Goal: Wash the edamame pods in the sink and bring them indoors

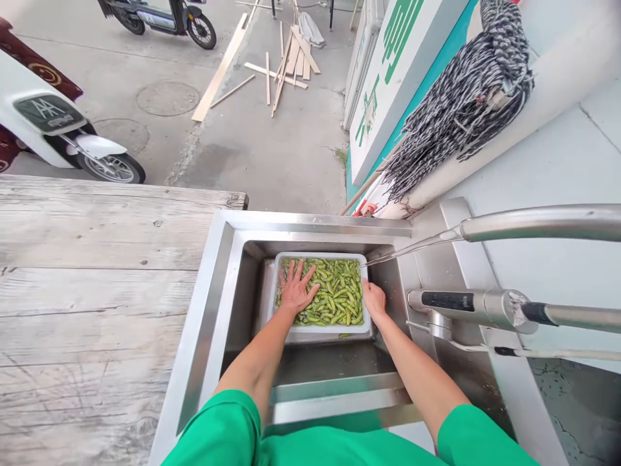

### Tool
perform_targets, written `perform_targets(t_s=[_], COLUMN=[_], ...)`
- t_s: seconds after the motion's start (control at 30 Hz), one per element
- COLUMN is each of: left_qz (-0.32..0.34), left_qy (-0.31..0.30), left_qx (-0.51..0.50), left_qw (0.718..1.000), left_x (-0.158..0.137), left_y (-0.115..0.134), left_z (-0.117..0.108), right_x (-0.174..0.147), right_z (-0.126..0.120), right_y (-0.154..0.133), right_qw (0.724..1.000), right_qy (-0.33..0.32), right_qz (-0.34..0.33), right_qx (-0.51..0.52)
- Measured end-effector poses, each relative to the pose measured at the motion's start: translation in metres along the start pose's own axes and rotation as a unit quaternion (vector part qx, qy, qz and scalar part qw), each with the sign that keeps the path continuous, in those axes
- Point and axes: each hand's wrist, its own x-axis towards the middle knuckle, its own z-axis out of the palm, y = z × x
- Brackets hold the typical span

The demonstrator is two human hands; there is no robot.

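Observation:
Green edamame pods (339,291) fill a white rectangular basin (330,329) standing in a steel sink (310,223). My left hand (295,290) lies on the pods at the left side, its fingers spread. At the basin's right rim, my right hand (374,299) is closed around the edge; its fingertips are partly hidden. Water streams from the faucet spout (533,223) toward the basin's upper right corner. One loose pod (344,335) lies just outside the basin's near rim.
A weathered wooden tabletop (87,291) adjoins the sink on the left. The faucet body (466,304) and a hanging string mop (466,97) are on the right. Beyond are wooden planks (291,61) on the concrete, a white scooter (63,123) and another parked scooter (165,16).

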Motion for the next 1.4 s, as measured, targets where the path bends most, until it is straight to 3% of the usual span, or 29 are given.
perform_targets(t_s=[1.4], left_qz=[-0.018], left_qy=[0.004], left_qx=[-0.088], left_qw=[0.996], left_x=[-0.007], left_y=[-0.022], left_z=[-0.002], right_x=[-0.023], right_z=[-0.036], right_y=[-0.035], right_qw=[0.998], right_qy=[-0.013], right_qz=[-0.042], right_qx=[-0.034])
